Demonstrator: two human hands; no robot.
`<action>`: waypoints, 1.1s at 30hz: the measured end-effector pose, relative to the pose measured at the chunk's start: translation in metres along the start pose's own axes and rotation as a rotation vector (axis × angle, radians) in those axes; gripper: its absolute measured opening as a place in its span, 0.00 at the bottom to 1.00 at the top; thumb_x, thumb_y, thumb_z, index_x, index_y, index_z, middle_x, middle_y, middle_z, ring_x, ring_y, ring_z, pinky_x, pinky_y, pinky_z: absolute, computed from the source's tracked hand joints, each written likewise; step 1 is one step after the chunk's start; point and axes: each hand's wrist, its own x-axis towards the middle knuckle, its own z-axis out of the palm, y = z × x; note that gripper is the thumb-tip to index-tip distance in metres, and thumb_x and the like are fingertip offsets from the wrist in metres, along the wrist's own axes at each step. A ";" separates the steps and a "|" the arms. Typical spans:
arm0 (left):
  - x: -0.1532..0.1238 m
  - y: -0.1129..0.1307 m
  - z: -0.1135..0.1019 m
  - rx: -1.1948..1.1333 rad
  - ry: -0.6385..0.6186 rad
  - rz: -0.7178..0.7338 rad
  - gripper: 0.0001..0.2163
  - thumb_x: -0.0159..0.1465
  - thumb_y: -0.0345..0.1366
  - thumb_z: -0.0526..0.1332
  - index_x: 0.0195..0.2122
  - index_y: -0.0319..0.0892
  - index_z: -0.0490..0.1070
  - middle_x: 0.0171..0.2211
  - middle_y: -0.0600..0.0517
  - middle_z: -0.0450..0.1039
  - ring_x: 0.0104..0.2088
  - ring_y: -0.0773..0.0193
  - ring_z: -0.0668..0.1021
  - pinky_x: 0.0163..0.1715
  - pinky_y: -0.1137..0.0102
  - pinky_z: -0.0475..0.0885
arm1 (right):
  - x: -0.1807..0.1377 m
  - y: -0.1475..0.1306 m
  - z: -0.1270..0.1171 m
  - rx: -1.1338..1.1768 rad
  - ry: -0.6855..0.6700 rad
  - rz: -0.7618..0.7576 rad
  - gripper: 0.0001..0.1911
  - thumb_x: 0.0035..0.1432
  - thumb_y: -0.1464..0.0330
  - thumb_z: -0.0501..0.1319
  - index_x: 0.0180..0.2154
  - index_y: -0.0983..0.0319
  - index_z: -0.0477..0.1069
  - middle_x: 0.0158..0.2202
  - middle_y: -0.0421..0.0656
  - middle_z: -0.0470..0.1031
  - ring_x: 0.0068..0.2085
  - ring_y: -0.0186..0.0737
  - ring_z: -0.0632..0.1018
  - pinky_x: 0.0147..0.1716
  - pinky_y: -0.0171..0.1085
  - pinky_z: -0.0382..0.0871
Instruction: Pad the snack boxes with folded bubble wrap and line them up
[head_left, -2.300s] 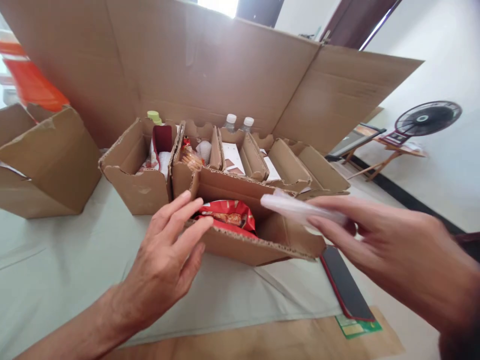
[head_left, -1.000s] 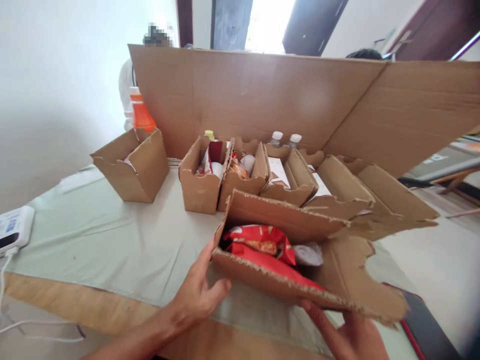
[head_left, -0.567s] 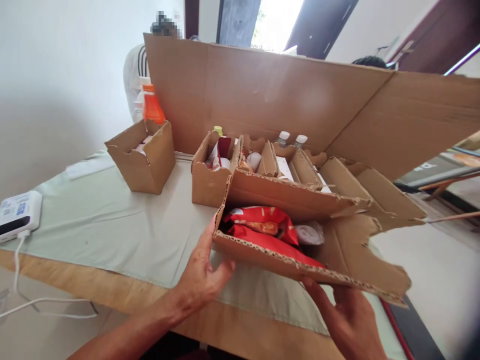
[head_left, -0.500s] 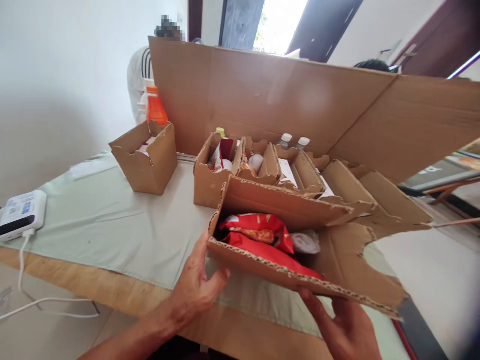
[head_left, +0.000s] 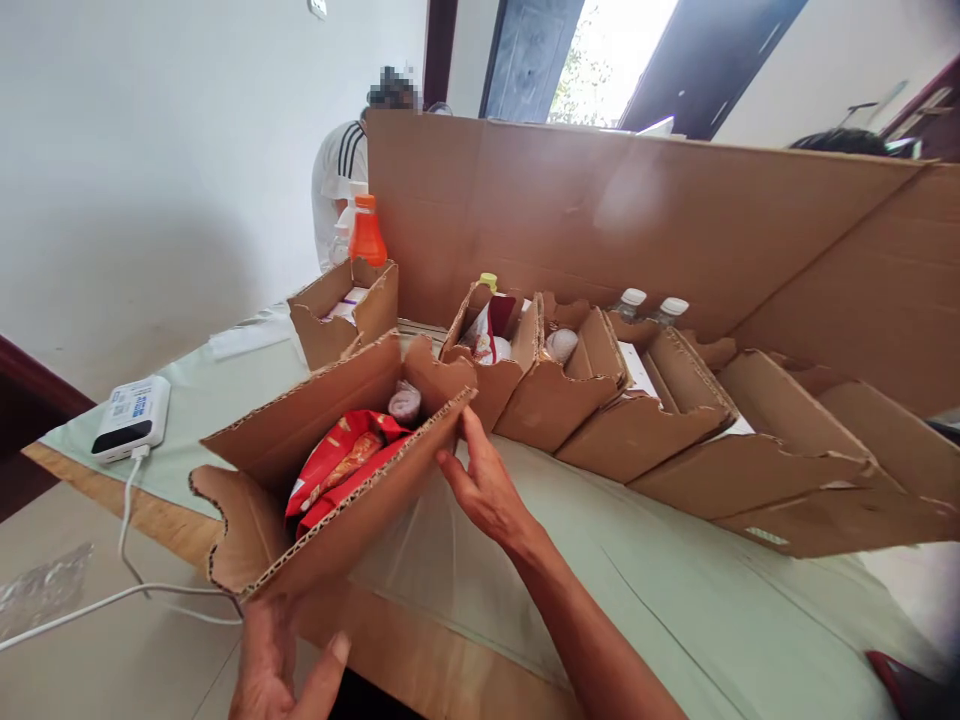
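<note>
An open cardboard box [head_left: 360,500] hangs over the table's near edge, tilted, one end toward me. Inside lie a red snack packet [head_left: 337,465] and a small white wrapped item [head_left: 405,402] at the far end. My left hand [head_left: 277,660] is under the box's near torn end, thumb out, fingers hidden beneath it. My right hand [head_left: 480,480] reaches in from the right and grips the box's side wall near its far corner, a finger on the top edge.
A row of open cardboard boxes [head_left: 630,440] with packets and bottles [head_left: 634,300] stands before a tall cardboard sheet [head_left: 600,220]. A separate small box [head_left: 337,325] and an orange bottle [head_left: 367,232] stand far left. A white device [head_left: 131,418] with cable lies left. A person [head_left: 337,170] stands behind.
The box has swung to the left and turned end-on toward me. My left hand went from its side to beneath the near end; my right hand moved from underneath to the side wall.
</note>
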 end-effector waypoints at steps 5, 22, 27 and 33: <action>0.008 -0.004 0.003 0.009 0.000 -0.032 0.42 0.64 0.52 0.65 0.74 0.52 0.45 0.66 0.42 0.65 0.69 0.40 0.64 0.70 0.43 0.54 | 0.027 0.023 0.043 0.002 0.171 -0.066 0.38 0.65 0.72 0.52 0.73 0.59 0.46 0.73 0.47 0.56 0.72 0.46 0.61 0.71 0.53 0.55; 0.031 -0.018 0.018 -0.011 -0.143 0.034 0.41 0.67 0.43 0.63 0.75 0.58 0.40 0.77 0.48 0.40 0.71 0.40 0.61 0.67 0.46 0.63 | 0.029 0.039 0.079 -0.085 0.248 -0.097 0.42 0.59 0.77 0.52 0.73 0.60 0.47 0.74 0.49 0.53 0.74 0.45 0.54 0.73 0.54 0.49; 0.057 -0.020 0.042 0.015 -0.194 0.219 0.40 0.67 0.36 0.62 0.75 0.56 0.40 0.77 0.49 0.40 0.75 0.46 0.51 0.69 0.48 0.60 | 0.022 0.067 0.082 -0.083 0.225 -0.007 0.37 0.56 0.77 0.54 0.68 0.65 0.60 0.68 0.55 0.65 0.69 0.51 0.65 0.69 0.56 0.58; 0.099 -0.007 0.089 0.053 -0.240 0.261 0.41 0.64 0.35 0.62 0.75 0.47 0.42 0.77 0.43 0.36 0.75 0.47 0.47 0.69 0.50 0.61 | 0.020 0.087 0.086 -0.068 0.235 0.095 0.32 0.54 0.75 0.56 0.61 0.64 0.69 0.60 0.55 0.74 0.61 0.54 0.74 0.63 0.55 0.67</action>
